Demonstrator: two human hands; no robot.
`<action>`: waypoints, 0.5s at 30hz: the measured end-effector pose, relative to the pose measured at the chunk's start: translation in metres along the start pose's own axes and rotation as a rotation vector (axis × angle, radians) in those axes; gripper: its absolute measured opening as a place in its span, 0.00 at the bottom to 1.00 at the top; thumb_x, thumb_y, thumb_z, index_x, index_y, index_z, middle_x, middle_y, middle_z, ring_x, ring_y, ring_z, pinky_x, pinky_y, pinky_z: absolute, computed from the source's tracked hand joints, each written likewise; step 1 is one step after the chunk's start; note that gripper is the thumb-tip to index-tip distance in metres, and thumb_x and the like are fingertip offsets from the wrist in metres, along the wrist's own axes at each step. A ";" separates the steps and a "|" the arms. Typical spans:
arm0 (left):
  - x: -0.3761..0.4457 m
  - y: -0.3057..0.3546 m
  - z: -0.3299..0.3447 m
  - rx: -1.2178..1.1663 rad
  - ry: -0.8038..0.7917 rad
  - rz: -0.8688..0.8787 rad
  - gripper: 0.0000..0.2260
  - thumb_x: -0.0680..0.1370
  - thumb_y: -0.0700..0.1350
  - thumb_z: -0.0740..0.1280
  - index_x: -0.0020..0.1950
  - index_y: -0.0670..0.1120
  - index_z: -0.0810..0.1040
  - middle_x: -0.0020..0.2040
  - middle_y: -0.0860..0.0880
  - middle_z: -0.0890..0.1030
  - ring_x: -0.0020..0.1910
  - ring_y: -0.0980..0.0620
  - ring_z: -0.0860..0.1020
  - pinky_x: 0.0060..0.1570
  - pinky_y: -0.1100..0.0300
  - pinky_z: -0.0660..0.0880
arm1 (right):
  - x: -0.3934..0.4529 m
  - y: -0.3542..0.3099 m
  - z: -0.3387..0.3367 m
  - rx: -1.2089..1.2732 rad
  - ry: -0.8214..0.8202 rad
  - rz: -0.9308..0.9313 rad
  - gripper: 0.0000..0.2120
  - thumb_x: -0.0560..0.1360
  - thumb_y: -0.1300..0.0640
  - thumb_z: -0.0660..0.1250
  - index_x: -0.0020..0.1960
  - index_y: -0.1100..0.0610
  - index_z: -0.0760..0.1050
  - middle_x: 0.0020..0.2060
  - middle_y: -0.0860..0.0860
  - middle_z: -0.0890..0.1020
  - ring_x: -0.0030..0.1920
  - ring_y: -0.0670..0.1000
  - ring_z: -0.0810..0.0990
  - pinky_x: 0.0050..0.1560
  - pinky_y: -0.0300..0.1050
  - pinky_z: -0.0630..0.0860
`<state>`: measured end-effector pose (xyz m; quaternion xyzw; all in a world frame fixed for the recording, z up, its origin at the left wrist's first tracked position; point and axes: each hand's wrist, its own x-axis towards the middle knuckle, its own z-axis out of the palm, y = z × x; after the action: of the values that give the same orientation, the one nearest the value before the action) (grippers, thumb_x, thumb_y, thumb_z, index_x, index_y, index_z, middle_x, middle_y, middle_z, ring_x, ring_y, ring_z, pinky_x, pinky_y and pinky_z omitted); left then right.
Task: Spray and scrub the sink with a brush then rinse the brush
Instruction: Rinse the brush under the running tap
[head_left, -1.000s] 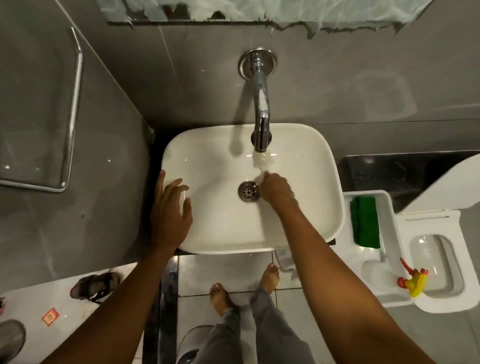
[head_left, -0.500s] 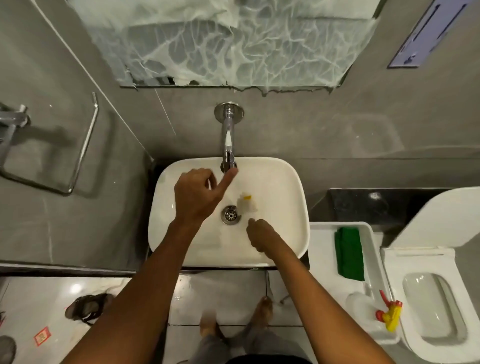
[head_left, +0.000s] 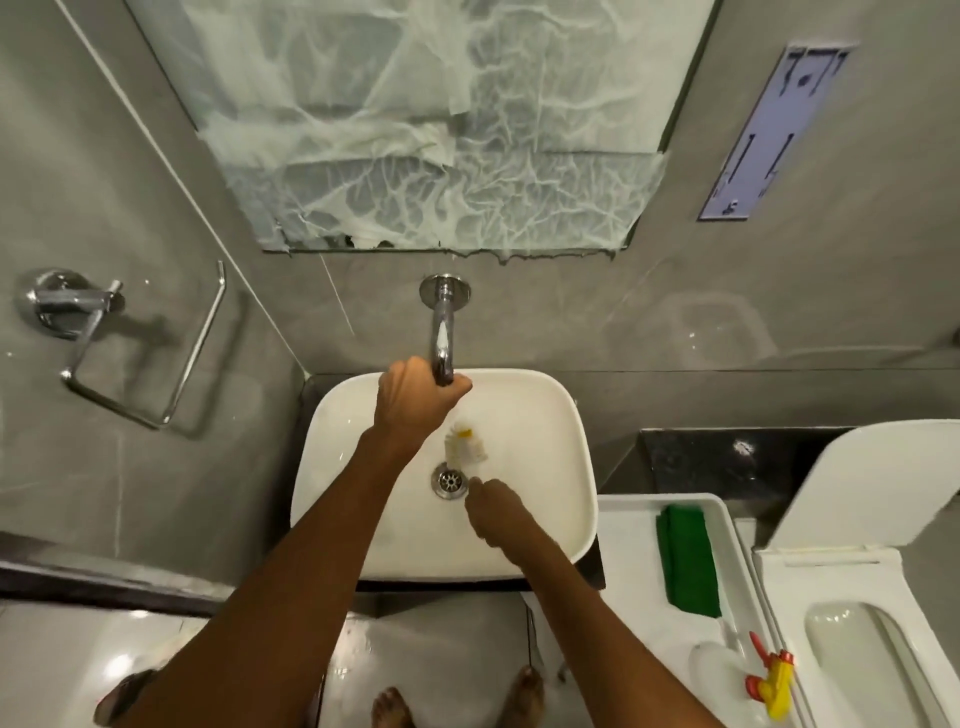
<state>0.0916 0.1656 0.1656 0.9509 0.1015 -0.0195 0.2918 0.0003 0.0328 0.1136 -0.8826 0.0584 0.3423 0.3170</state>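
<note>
Overhead, rinse stage: left hand (head_left: 415, 402) closed around the tip of the tap (head_left: 442, 338); right hand (head_left: 496, 512) low in the sink (head_left: 545, 415), closed on the handle of the brush (head_left: 464, 448).

Brush head, white with a yellow spot, lies against the basin floor just behind the drain (head_left: 450, 480) and roughly below the spout; no stream of water can be made out; the handle is hidden inside the right fist, so the firmness of that hold cannot be judged. Likely faults from here: a wet handle slipping and the brush dropping onto the drain; a tap opened too hard, splashing over the rim onto the floor by the bare feet; the spray bottle (head_left: 769, 686) and green cloth (head_left: 688, 556) sit well apart on the white tray (head_left: 623, 545), clear of both arms.
</note>
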 end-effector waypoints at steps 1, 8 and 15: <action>0.003 -0.003 -0.007 0.018 -0.069 0.041 0.18 0.78 0.55 0.70 0.38 0.40 0.77 0.32 0.45 0.73 0.39 0.40 0.76 0.40 0.53 0.69 | 0.000 -0.001 0.005 -0.013 0.025 -0.032 0.18 0.87 0.60 0.50 0.69 0.66 0.73 0.59 0.66 0.80 0.57 0.63 0.81 0.58 0.52 0.76; 0.026 -0.025 -0.034 -0.086 -0.380 0.274 0.13 0.82 0.52 0.72 0.49 0.42 0.82 0.38 0.51 0.76 0.36 0.52 0.72 0.38 0.56 0.69 | -0.014 -0.015 0.014 0.078 0.073 0.029 0.07 0.88 0.59 0.49 0.58 0.56 0.66 0.37 0.53 0.66 0.34 0.49 0.65 0.37 0.38 0.64; 0.026 -0.038 -0.038 -0.131 -0.382 0.273 0.20 0.78 0.65 0.72 0.50 0.48 0.86 0.43 0.50 0.87 0.39 0.52 0.77 0.46 0.53 0.76 | -0.016 -0.011 0.042 0.102 0.088 0.055 0.21 0.87 0.54 0.52 0.69 0.66 0.75 0.67 0.63 0.78 0.68 0.64 0.77 0.66 0.50 0.74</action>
<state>0.1080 0.2219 0.1738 0.9140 -0.0837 -0.1526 0.3666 -0.0318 0.0650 0.1062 -0.8776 0.1140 0.3084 0.3490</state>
